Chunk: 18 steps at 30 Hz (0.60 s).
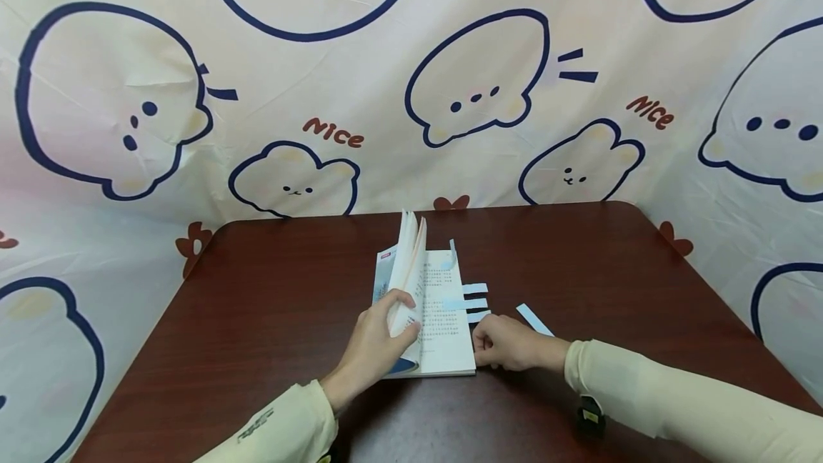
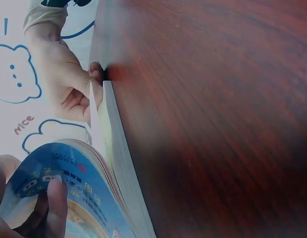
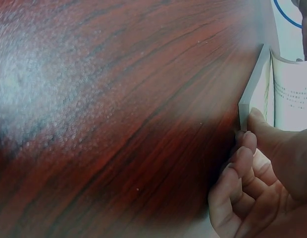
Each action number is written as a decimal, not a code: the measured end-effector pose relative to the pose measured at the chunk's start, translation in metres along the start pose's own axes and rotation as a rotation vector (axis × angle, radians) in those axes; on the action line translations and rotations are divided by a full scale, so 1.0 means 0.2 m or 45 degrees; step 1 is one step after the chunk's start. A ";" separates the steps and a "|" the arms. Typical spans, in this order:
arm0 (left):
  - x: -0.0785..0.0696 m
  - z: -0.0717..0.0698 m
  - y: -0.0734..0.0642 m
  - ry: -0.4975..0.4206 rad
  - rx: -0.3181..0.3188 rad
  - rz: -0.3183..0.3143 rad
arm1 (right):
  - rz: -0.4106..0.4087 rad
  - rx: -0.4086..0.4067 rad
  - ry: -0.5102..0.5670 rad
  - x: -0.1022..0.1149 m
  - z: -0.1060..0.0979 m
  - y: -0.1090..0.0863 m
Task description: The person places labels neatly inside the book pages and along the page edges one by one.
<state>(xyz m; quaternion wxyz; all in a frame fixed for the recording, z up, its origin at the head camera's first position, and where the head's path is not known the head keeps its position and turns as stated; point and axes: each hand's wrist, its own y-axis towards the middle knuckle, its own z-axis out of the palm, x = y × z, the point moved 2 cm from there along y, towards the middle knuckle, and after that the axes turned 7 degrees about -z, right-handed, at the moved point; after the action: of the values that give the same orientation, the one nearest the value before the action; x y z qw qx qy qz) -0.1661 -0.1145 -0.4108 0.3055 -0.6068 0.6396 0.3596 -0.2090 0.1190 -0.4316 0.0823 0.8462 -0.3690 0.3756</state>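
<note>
An open book [image 1: 446, 349] lies on the table, with a bundle of its pages raised upright. My left hand [image 1: 373, 345] grips that bundle near its lower end, thumb on the page side. In the left wrist view, the blue illustrated cover [image 2: 89, 193] curves up under the fingers. At the lower right edge of the book is my right hand [image 1: 511, 343], which pinches the page edges between thumb and curled fingers. Pale blue paper strips [image 1: 475, 288] stick out past the right page edge, and another strip [image 1: 453, 252] stands up near the top.
One loose blue strip [image 1: 534, 320] lies on the dark brown table [image 1: 276, 306], just beyond the right wrist. A white cloth backdrop [image 1: 379, 91] with cartoon drawings hangs behind the table and along its sides.
</note>
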 end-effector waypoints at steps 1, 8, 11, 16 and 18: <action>0.00 0.01 0.00 0.007 0.010 -0.002 | -0.003 -0.001 0.002 0.00 0.00 0.00; -0.02 0.07 0.02 0.127 0.125 0.010 | -0.010 -0.004 0.006 -0.01 0.00 0.00; -0.02 0.09 0.03 0.147 0.191 0.006 | -0.012 -0.002 0.011 -0.02 0.00 0.00; -0.02 0.12 0.05 0.158 0.305 0.008 | -0.015 0.001 0.008 -0.01 0.00 0.00; -0.02 0.13 0.05 0.170 0.326 0.015 | -0.013 0.000 0.005 -0.01 0.00 0.00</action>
<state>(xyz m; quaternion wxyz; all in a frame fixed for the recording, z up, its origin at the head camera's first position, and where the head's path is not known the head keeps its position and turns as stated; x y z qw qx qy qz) -0.1772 -0.0905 -0.4202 0.3351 -0.5816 0.7028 0.2357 -0.2104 0.1199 -0.4338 0.0849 0.8472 -0.3646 0.3770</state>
